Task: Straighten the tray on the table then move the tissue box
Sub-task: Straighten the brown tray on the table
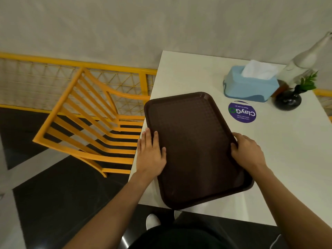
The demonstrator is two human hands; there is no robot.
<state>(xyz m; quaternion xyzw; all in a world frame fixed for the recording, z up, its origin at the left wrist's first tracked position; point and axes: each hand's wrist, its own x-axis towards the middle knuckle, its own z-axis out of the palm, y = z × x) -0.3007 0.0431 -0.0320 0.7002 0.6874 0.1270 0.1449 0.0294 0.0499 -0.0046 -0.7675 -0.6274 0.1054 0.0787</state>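
A dark brown tray (194,144) lies skewed on the white table (287,159), its near corner at the table's front edge and its far left corner poking past the left edge. My left hand (150,153) rests flat on the tray's left rim, fingers spread. My right hand (248,151) curls over the right rim and grips it. A light blue tissue box (249,87) with white tissue sticking out stands at the back of the table, beyond the tray and apart from both hands.
A round purple sticker (242,111) lies between tray and tissue box. A black vase with a green plant (289,99) and a white bottle (303,58) stand right of the box. A yellow slatted chair (93,126) sits left of the table, before a yellow railing.
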